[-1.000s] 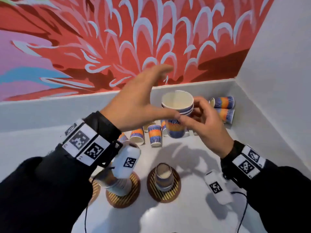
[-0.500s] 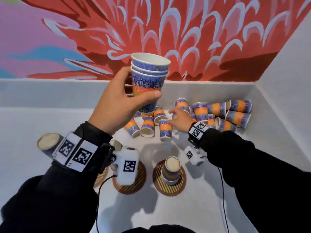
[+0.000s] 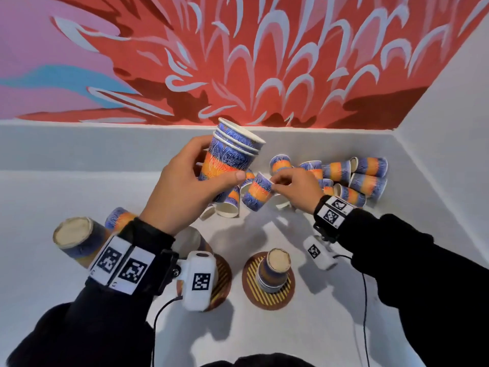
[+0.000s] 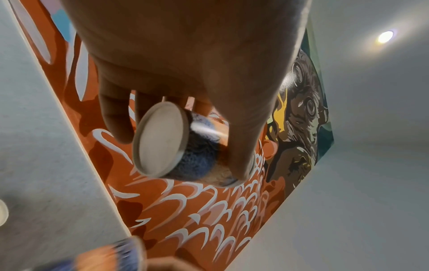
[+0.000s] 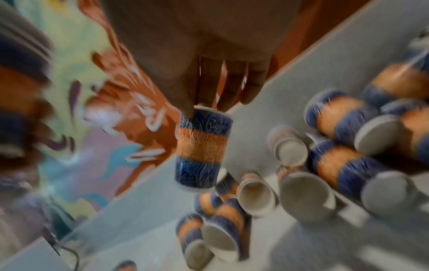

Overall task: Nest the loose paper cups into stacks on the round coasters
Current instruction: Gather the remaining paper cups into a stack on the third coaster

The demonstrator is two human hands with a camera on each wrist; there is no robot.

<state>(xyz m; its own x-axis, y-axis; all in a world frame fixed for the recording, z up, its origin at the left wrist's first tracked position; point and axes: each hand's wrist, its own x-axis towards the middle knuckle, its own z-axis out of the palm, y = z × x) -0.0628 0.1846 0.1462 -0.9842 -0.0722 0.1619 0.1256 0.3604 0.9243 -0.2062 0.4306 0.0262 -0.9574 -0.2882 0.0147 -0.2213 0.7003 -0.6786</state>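
Two hands are busy above the white table. Thumb and fingers of the left hand curl round a nested stack of cups, rims up and tilted toward 1 o'clock, held in the air clear of the table; the left wrist view shows the stack's pale base between the fingers and the thumb. At 3 o'clock of it, the right hand pinches a single cup at its rim with thumb and fingertips, the cup hanging base down, just beside the stack's lower end; whether the two touch I cannot tell.

Beneath and at 3 o'clock of the right hand lies the heap of loose cups, on their sides against the back wall. Toward 6 o'clock, a striped round coaster carries a short stack of upturned cups. At 9 o'clock of that, a second coaster shows partly behind the left wrist camera. At far 9 o'clock stands another upturned stack, its support hidden by the left sleeve
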